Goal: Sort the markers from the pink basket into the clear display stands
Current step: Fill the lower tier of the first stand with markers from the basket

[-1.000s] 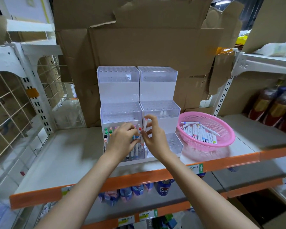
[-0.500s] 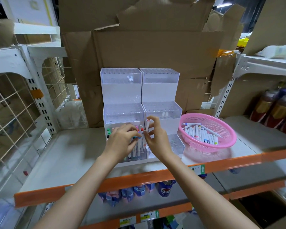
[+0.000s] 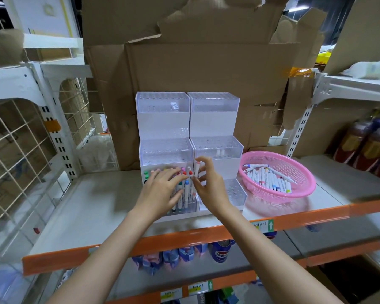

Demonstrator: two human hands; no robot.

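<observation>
Over the last second the hands have barely shifted: both stay at the front tier of the left stand (image 3: 162, 150), and the change is small. The right hand (image 3: 208, 185) holds a white marker (image 3: 197, 170) upright, pinched between thumb and fingers, its cap up near the middle tier's edge; it sits a touch higher and more upright than a second ago. The left hand (image 3: 162, 191) lies over the filled row (image 3: 182, 189), fingers spread narrowly among the standing markers, apparently steadying or parting them; whether it grips one I cannot tell. That reads as a marker about to go down into a free hole at the right end of the front row, not yet seated. The right stand (image 3: 215, 148) holds almost nothing, only a pair of pale shapes in its middle tier. The basket (image 3: 298, 194), to the right on the shelf (image 3: 92, 200), holds a good heap of markers, so most of the sorting remains, and the upper tiers of both stands are bare.
</observation>
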